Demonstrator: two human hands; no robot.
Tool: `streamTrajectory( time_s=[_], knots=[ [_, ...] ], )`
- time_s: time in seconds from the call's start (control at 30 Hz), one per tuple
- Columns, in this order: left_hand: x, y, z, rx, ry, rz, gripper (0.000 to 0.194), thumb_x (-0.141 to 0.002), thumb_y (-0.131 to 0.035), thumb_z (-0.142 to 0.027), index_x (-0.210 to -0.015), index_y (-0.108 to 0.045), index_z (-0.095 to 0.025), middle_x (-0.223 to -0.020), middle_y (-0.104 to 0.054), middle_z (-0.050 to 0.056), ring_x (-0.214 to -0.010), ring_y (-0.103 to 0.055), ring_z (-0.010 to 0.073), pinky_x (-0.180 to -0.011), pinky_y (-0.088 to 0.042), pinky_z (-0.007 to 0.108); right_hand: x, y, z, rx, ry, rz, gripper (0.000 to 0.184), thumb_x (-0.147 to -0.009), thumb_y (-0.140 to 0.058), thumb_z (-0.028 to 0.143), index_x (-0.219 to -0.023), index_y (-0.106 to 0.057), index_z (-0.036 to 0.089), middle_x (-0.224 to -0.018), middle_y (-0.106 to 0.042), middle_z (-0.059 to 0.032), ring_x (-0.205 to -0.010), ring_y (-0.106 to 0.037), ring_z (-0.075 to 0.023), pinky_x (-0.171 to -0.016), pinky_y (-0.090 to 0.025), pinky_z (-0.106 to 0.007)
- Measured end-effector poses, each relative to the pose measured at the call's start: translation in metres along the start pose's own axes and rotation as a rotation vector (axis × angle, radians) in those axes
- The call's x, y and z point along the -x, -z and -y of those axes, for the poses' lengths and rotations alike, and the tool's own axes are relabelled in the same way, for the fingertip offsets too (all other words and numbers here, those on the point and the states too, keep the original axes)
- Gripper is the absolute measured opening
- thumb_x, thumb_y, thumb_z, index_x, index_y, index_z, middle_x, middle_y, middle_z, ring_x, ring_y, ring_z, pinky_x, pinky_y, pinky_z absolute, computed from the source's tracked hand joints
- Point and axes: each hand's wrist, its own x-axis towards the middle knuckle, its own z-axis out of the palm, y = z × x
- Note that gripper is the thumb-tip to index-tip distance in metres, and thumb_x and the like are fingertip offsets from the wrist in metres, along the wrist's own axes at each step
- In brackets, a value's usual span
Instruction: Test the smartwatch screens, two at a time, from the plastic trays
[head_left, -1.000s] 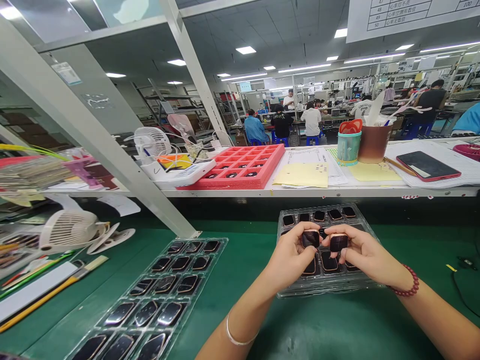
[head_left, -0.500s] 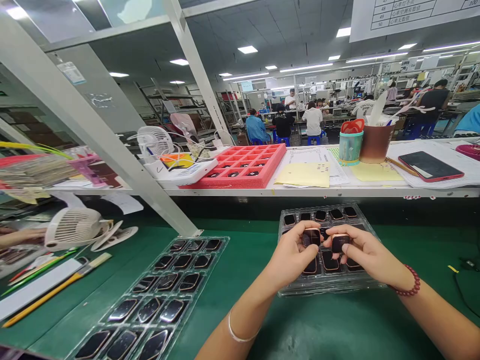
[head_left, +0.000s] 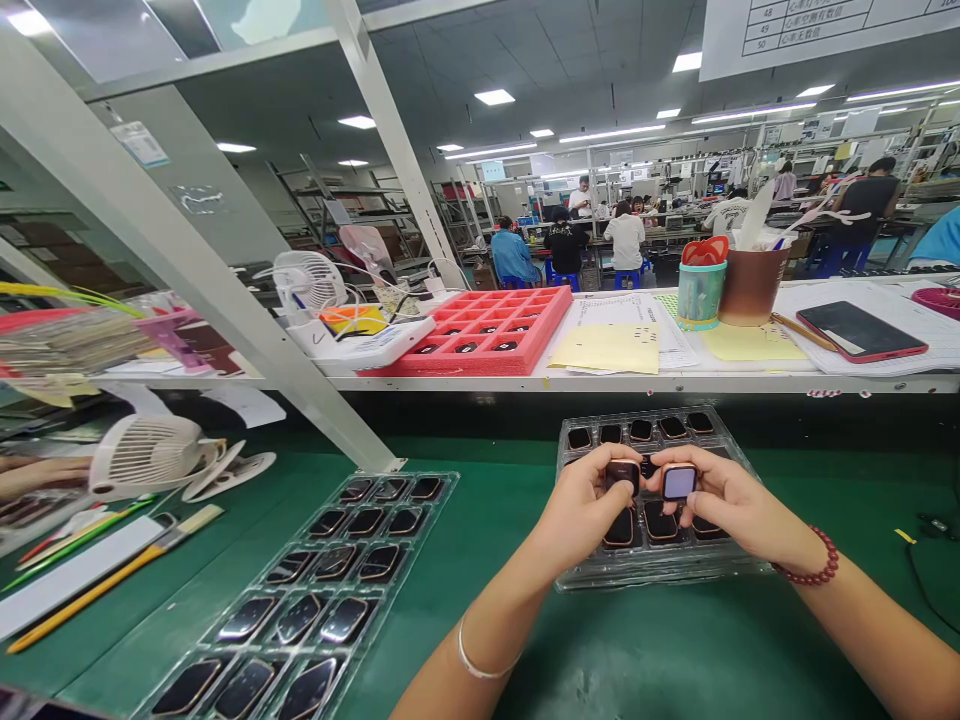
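Note:
My left hand [head_left: 585, 500] grips a dark-screened smartwatch body [head_left: 622, 474], its thumb lying on the screen. In my right hand [head_left: 724, 495] is a second smartwatch body [head_left: 679, 483] with a gold-coloured frame; its screen is lit pale lavender. The two watches are held side by side, above a stack of clear plastic trays [head_left: 592, 577] with strapless watches in the top one. My hands hide some of that tray's middle compartments. To the left, another clear tray [head_left: 420, 535] holds rows of dark-screened watches.
A white shelf [head_left: 600, 384] runs behind, bearing a red foam tray [head_left: 517, 365], papers, cups and a phone [head_left: 862, 332]. At left are a brush [head_left: 120, 580], a white fan [head_left: 146, 455] and another person's hand [head_left: 45, 475]. A slanted post [head_left: 300, 385] stands between.
The right watch's screen has gone from dark to lit lavender. My left thumb has shifted up onto the left watch's screen. Both hands stay nearly in place.

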Motion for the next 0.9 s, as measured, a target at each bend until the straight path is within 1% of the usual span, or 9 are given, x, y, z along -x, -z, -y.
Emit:
streamTrajectory(
  time_s=[0.07,0.13,0.23,0.3,0.43,0.53,0.63,0.73,0.9],
  knots=[
    [-0.0004,0.0003,-0.0013,0.037,0.019,0.002,0.030,-0.074,-0.050,-0.012,-0.104,-0.055,-0.015,-0.089,-0.062,0.005,-0.076,-0.057,0.0134,-0.071,-0.047,0.026,-0.0002,0.0000,0.0002,-0.010,-0.003,0.003,0.038,-0.080,-0.047,0.010,-0.117,-0.050,0.020,-0.109,-0.060,-0.0090,-0.082,-0.060,-0.0150,-0.063,-0.052,-0.026],
    [-0.0001,0.0009,-0.0027,0.071,0.052,0.007,0.040,-0.071,-0.049,-0.008,-0.110,-0.051,-0.015,-0.092,-0.061,0.006,-0.077,-0.058,0.0133,-0.069,-0.047,0.025,-0.0005,0.0001,0.0011,-0.020,-0.007,0.000,0.039,-0.080,-0.047,0.010,-0.117,-0.050,0.020,-0.107,-0.060,-0.0082,-0.081,-0.060,-0.0150,-0.062,-0.052,-0.026],
    [0.0008,0.0018,-0.0039,0.114,0.102,0.025,0.054,-0.068,-0.046,-0.005,-0.121,-0.045,-0.017,-0.098,-0.059,0.007,-0.079,-0.059,0.0144,-0.059,-0.045,0.022,-0.0008,0.0010,0.0019,-0.039,-0.019,-0.002,0.042,-0.079,-0.048,0.011,-0.120,-0.049,0.021,-0.105,-0.059,-0.0075,-0.080,-0.060,-0.0155,-0.062,-0.053,-0.027],
    [0.0012,0.0024,-0.0035,0.136,0.122,0.040,0.057,-0.067,-0.044,-0.004,-0.122,-0.043,-0.017,-0.099,-0.058,0.008,-0.080,-0.059,0.0155,-0.054,-0.043,0.021,-0.0008,0.0020,0.0016,-0.046,-0.027,-0.002,0.043,-0.080,-0.048,0.011,-0.121,-0.048,0.021,-0.105,-0.058,-0.0076,-0.080,-0.060,-0.0157,-0.063,-0.054,-0.028],
    [0.0010,0.0032,-0.0020,0.151,0.123,0.062,0.058,-0.064,-0.043,-0.002,-0.120,-0.045,-0.016,-0.101,-0.058,0.009,-0.083,-0.059,0.0167,-0.054,-0.043,0.021,-0.0005,0.0030,0.0003,-0.041,-0.042,-0.004,0.044,-0.080,-0.049,0.012,-0.123,-0.047,0.022,-0.106,-0.059,-0.0081,-0.081,-0.060,-0.0159,-0.064,-0.053,-0.029],
    [0.0009,0.0033,-0.0021,0.142,0.082,0.064,0.054,-0.065,-0.047,-0.001,-0.117,-0.048,-0.015,-0.101,-0.059,0.008,-0.085,-0.059,0.0158,-0.067,-0.047,0.025,0.0000,0.0026,-0.0005,-0.032,-0.043,-0.002,0.044,-0.080,-0.050,0.012,-0.123,-0.046,0.021,-0.107,-0.059,-0.0084,-0.082,-0.060,-0.0164,-0.065,-0.053,-0.029],
    [0.0015,0.0026,-0.0028,0.137,0.043,0.055,0.044,-0.069,-0.054,-0.006,-0.112,-0.051,-0.015,-0.096,-0.060,0.007,-0.084,-0.058,0.0147,-0.079,-0.047,0.029,0.0006,0.0020,-0.0018,-0.014,-0.022,-0.001,0.042,-0.082,-0.050,0.013,-0.122,-0.046,0.021,-0.107,-0.059,-0.0081,-0.081,-0.060,-0.0157,-0.064,-0.052,-0.028],
    [0.0021,0.0016,-0.0029,0.167,0.032,0.050,0.037,-0.073,-0.055,-0.012,-0.110,-0.052,-0.014,-0.093,-0.060,0.006,-0.079,-0.057,0.0137,-0.076,-0.048,0.030,0.0011,0.0014,-0.0035,0.015,0.002,-0.001,0.037,-0.084,-0.049,0.014,-0.121,-0.047,0.021,-0.104,-0.059,-0.0074,-0.077,-0.060,-0.0137,-0.063,-0.051,-0.026],
    [0.0019,0.0004,-0.0023,0.171,0.024,0.030,0.040,-0.073,-0.056,-0.010,-0.112,-0.051,-0.015,-0.095,-0.061,0.007,-0.087,-0.057,0.0159,-0.080,-0.048,0.031,0.0017,0.0004,-0.0051,0.033,-0.004,0.005,0.037,-0.085,-0.048,0.013,-0.121,-0.046,0.022,-0.108,-0.059,-0.0082,-0.079,-0.060,-0.0140,-0.064,-0.051,-0.026]
  ],
)
